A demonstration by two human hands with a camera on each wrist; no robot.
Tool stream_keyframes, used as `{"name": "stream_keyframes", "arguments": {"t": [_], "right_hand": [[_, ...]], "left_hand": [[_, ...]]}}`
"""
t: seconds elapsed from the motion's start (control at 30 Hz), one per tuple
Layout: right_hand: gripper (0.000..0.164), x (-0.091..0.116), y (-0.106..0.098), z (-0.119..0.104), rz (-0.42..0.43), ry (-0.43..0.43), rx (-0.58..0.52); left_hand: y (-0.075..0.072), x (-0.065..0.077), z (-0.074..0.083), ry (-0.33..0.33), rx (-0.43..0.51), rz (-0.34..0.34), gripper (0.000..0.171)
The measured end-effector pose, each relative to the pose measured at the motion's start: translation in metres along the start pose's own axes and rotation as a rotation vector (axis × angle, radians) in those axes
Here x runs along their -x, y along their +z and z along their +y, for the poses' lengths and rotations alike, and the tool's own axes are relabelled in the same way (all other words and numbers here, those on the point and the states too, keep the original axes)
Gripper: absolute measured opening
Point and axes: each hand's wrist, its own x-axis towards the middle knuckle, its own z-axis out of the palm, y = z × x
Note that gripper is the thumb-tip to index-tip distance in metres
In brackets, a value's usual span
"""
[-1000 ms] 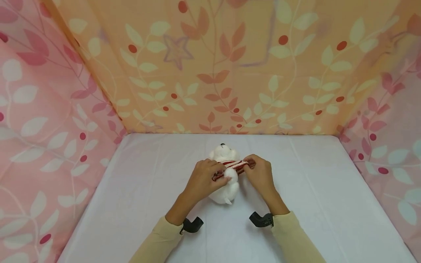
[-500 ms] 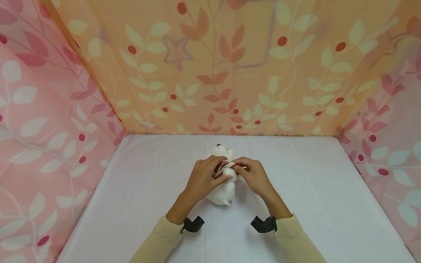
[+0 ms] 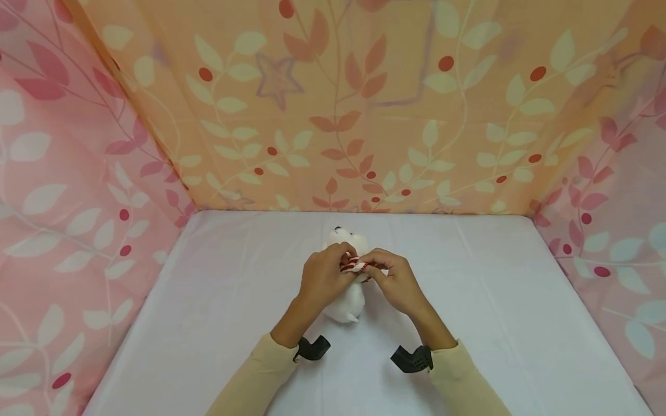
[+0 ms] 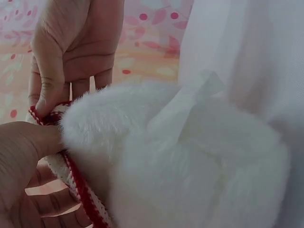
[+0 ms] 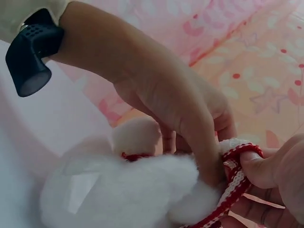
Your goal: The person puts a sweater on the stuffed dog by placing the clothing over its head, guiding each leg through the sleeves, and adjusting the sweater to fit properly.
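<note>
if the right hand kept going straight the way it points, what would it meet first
Beyond the scarf that it pinches, the right hand would probably meet the left hand first, though depth there is hard to judge.

Legible text, brands, numbers: none. Label, one: pale tag (image 4: 187, 107), on the rear of the white plush toy (image 3: 343, 305), nearer the wearer than the left hand (image 3: 325, 274); any print on it too blurred to read. Symbol, one: faint purple star outline (image 3: 278, 81), on the orange patterned backdrop (image 3: 385, 138), beyond both hands.
</note>
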Motion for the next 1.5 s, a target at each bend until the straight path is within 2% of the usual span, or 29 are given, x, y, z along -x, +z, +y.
{"name": "stream_keyframes", "arguments": {"t": [0.1, 0.23, 0.3, 0.43, 0.53, 0.6, 0.73, 0.83, 1.0, 1.2, 1.37, 1.5], "right_hand": [[0.017, 0.0, 0.004, 0.002, 0.037, -0.015, 0.036], [0.027, -0.001, 0.013, 0.006, 0.149, -0.058, 0.212], [0.034, -0.001, 0.019, 0.009, 0.223, -0.081, 0.317], [0.041, -0.001, 0.031, 0.016, 0.368, -0.109, 0.484], [0.039, 0.001, 0.036, 0.018, 0.431, -0.083, 0.528], [0.034, 0.002, 0.038, 0.019, 0.454, -0.035, 0.536], [0.026, 0.004, 0.037, 0.02, 0.462, 0.07, 0.554], [0.025, 0.004, 0.034, 0.019, 0.446, 0.112, 0.551], [0.026, 0.002, 0.026, 0.022, 0.43, 0.195, 0.49], [0.025, -0.002, 0.018, 0.027, 0.397, 0.321, 0.398], [0.023, -0.001, 0.017, 0.029, 0.385, 0.344, 0.399], [0.021, -0.001, 0.019, 0.03, 0.394, 0.266, 0.422]], "left_hand": [[0.001, -0.001, -0.002, -0.042, 0.021, -0.003, 0.026], [-0.002, -0.002, -0.006, -0.036, 0.086, -0.01, 0.013], [-0.005, -0.003, -0.007, -0.015, 0.114, -0.01, 0.01], [-0.008, -0.003, -0.006, 0.047, 0.111, 0.005, 0.013], [-0.011, -0.004, -0.007, 0.119, 0.096, 0.035, 0.014], [-0.014, -0.004, -0.007, 0.17, 0.092, 0.051, 0.015], [-0.019, -0.006, -0.008, 0.244, 0.062, 0.026, 0.018], [-0.024, -0.007, -0.01, 0.274, 0.013, -0.015, 0.018], [-0.032, -0.008, -0.015, 0.279, -0.037, -0.049, 0.018], [-0.037, -0.009, -0.018, 0.279, -0.046, -0.086, 0.014], [-0.039, -0.009, -0.019, 0.296, -0.053, -0.094, 0.015], [-0.037, -0.009, -0.019, 0.284, -0.025, -0.052, 0.015]]}}
